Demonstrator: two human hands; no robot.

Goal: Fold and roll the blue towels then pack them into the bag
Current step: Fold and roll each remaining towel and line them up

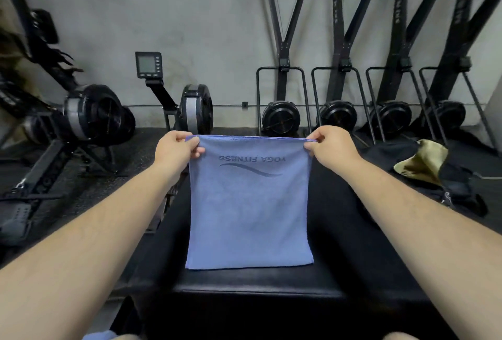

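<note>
Left hand (pixel 176 149): I see its fingers (pixel 196 148) curled and pinching the far left corner of the towel, thumb on the upper edge.

Right hand (pixel 332 147): its fingers (pixel 312 147) are curled the same way, pinching the far right corner; the hem between the two hands is drawn straight and taut.

Towel (pixel 250 209): blue, soft and matte with a fine nap, roughly rectangular, doubled over so that the near edge reads as a thick fold. Its far edge is held at the hands; its near edge rests on the counter, near the front rim. A dark printed wave and the words "YOGA FITNESS" sit near the far edge, upside down from where I look.

Counter (pixel 339 244): black, smooth padded top with a slight sheen and a rounded near edge; the towel lies along its middle.

Bag (pixel 423 166): dark, slack fabric, lying to the right and farther off, its mouth turned back to show a shiny olive-gold lining.

Rowing machines (pixel 92 117): black, with round fan housings, on the floor to the left and beyond the counter.

Wall (pixel 190 13): pale grey, scuffed, with dark lettering along the top.
</note>
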